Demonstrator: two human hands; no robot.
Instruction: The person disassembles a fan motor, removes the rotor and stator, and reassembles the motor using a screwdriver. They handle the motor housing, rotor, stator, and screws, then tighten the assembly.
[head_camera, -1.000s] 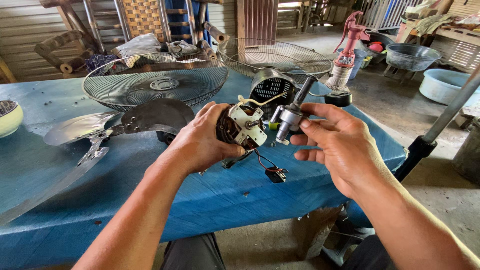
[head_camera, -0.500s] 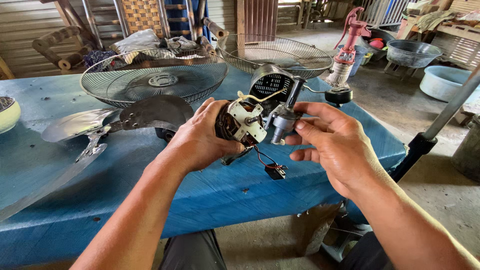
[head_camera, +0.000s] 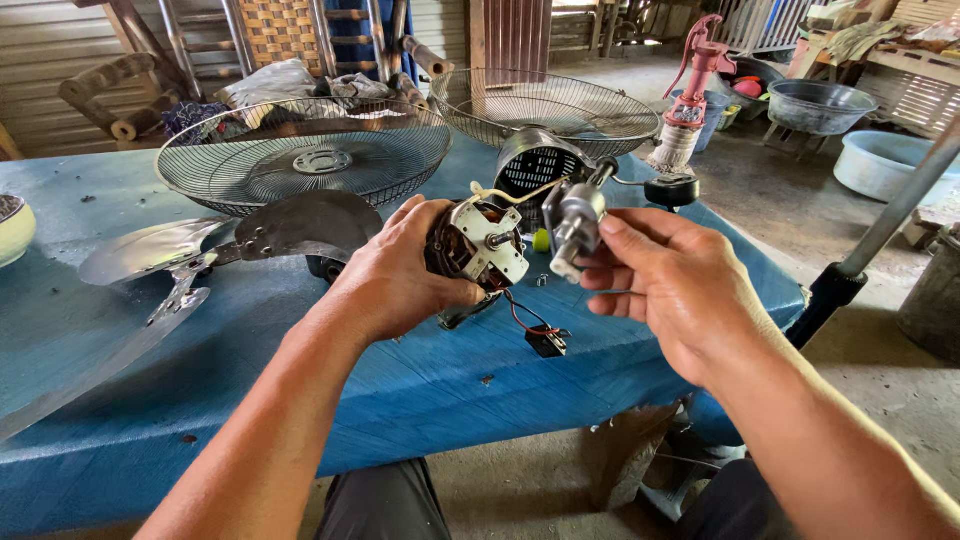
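Blue wooden tabletop (head_camera: 420, 400) stretches below my arms in an open workshed with a concrete floor. My left hand (head_camera: 395, 280) wraps around a round electric fan motor with copper windings and a white square front plate (head_camera: 478, 248), fingers curled tight on its body, holding it above the table. Red and black wires hang from it to a small black block (head_camera: 546, 342) near the tabletop. My right hand (head_camera: 675, 285) pinches a grey metal cylindrical gearbox piece with a short shaft (head_camera: 573, 222), thumb and fingertips clamped on it, just beside the motor's front. Behind lie two round wire fan guards (head_camera: 305, 160) (head_camera: 545, 105), a shiny three-bladed metal fan blade (head_camera: 190, 255) at left, and a dark vented motor cover (head_camera: 530, 165).
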